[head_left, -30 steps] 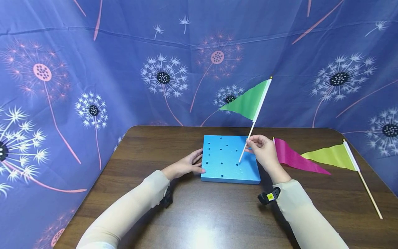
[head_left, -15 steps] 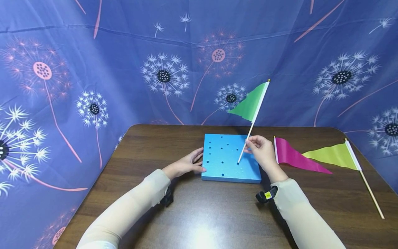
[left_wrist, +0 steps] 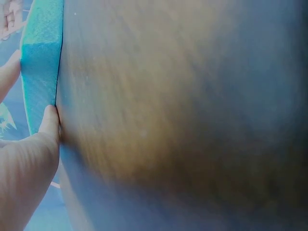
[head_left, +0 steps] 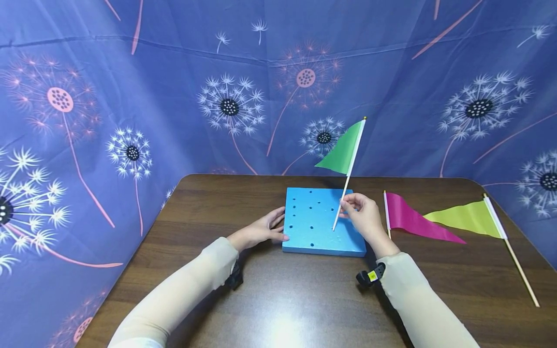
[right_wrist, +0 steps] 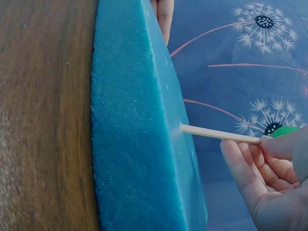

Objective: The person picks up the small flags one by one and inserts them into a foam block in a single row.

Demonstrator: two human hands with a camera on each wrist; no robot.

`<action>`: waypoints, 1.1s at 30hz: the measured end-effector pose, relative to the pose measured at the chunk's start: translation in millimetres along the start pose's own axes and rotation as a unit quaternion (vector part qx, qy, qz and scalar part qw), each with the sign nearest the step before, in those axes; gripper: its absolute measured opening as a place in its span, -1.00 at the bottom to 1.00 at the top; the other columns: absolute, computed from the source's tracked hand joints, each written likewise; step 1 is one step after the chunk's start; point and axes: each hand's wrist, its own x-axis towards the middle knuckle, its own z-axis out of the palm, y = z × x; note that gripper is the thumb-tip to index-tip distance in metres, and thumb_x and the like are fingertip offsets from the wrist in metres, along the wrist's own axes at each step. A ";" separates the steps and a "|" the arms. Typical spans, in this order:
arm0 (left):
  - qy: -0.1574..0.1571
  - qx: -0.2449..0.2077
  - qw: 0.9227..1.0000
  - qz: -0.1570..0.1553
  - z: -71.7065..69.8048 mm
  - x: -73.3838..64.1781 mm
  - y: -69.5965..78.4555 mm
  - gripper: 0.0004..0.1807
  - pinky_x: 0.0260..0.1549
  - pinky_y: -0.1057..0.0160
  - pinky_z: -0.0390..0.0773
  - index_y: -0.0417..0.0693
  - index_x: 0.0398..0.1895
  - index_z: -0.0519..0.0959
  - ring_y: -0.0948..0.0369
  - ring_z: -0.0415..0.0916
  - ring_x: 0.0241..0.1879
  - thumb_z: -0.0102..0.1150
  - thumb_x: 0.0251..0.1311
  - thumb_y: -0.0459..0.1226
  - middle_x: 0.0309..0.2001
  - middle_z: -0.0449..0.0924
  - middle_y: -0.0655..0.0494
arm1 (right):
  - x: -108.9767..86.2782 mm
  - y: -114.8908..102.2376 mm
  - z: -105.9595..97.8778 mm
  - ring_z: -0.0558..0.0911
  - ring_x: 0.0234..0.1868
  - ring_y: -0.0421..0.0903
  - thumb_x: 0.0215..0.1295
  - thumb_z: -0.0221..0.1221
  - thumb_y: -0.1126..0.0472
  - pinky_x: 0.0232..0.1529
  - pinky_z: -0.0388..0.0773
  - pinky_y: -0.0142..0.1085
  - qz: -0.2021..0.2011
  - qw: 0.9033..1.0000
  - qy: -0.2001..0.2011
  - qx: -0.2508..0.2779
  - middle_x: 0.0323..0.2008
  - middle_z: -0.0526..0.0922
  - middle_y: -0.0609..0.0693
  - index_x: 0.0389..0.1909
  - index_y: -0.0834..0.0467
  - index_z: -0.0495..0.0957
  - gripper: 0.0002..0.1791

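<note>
A blue foam board (head_left: 300, 241) with several small holes lies flat on the table. My right hand (head_left: 365, 217) pinches the wooden stick of a green flag (head_left: 344, 151) between thumb and fingers. The flag stands nearly upright, leaning right, with its lower tip at a hole in the board's right half. In the right wrist view the stick (right_wrist: 216, 134) meets the board's top face; how deep it goes cannot be told. My left hand (head_left: 261, 229) rests against the board's left side, fingers extended. In the left wrist view the fingertips touch the board's edge (left_wrist: 42, 62).
Right of the board lie a magenta flag (head_left: 417, 220) and a yellow-green flag (head_left: 472, 217) on the brown wooden table (head_left: 209, 203). A blue cloth (head_left: 169, 72) with dandelion prints hangs behind and left of the table.
The green flag's tip has come down to the hole, and its top has swung left, making the stick more upright. My right hand has shifted slightly left; my left hand stays put.
</note>
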 end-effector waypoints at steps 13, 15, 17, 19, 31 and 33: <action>0.000 0.000 1.000 -0.002 -1.6 1.1 -2.1 0.05 0.43 0.17 0.22 -0.01 0.57 -0.26 0.11 -0.09 0.53 0.23 0.19 -0.45 0.58 -0.25 0.06 | 1.1 2.4 1.4 0.64 -0.42 -0.33 0.39 0.09 0.36 -0.27 0.74 -0.32 0.022 1.000 -0.014 0.003 -0.31 0.59 0.29 -0.11 0.51 0.48 -0.76; -0.002 0.001 1.000 -0.002 -1.9 1.2 -2.0 0.04 0.43 0.16 0.21 -0.02 0.56 -0.26 0.11 -0.11 0.53 0.23 0.20 -0.45 0.58 -0.26 0.04 | 1.0 2.7 1.5 0.64 -0.42 -0.33 0.40 0.08 0.37 -0.26 0.74 -0.31 0.024 1.000 -0.016 0.002 -0.32 0.59 0.27 -0.11 0.50 0.48 -0.77; -0.005 0.004 1.000 -0.002 -2.4 1.3 -2.2 0.04 0.43 0.15 0.20 -0.03 0.56 -0.27 0.10 -0.13 0.53 0.23 0.20 -0.45 0.58 -0.27 0.03 | 1.4 3.4 1.5 0.64 -0.42 -0.32 0.40 0.07 0.37 -0.26 0.74 -0.30 0.026 1.000 -0.016 0.000 -0.32 0.58 0.27 -0.11 0.50 0.48 -0.78; -0.007 0.005 1.000 -0.001 -2.7 1.6 -2.6 0.04 0.44 0.14 0.19 -0.04 0.56 -0.27 0.10 -0.15 0.54 0.22 0.21 -0.46 0.58 -0.27 0.01 | 1.3 4.0 1.2 0.64 -0.41 -0.31 0.40 0.06 0.37 -0.26 0.74 -0.30 0.025 1.000 -0.018 -0.002 -0.31 0.58 0.29 -0.11 0.50 0.47 -0.78; -0.004 0.008 1.000 0.000 -2.1 2.0 -2.9 0.04 0.45 0.15 0.16 -0.06 0.56 -0.27 0.11 -0.21 0.55 0.22 0.20 -0.47 0.58 -0.28 0.00 | 1.5 3.9 3.1 0.65 -0.40 -0.30 0.42 0.07 0.32 -0.26 0.74 -0.32 0.027 0.999 -0.019 -0.014 -0.23 0.60 0.35 -0.07 0.46 0.50 -0.75; -0.006 0.010 1.000 0.002 -1.9 2.1 -2.7 0.04 0.45 0.16 0.16 -0.06 0.56 -0.27 0.11 -0.21 0.55 0.22 0.20 -0.46 0.58 -0.28 0.00 | 1.1 3.8 2.6 0.65 -0.40 -0.30 0.42 0.07 0.32 -0.26 0.74 -0.32 0.029 0.999 -0.017 -0.011 -0.24 0.60 0.34 -0.07 0.46 0.49 -0.75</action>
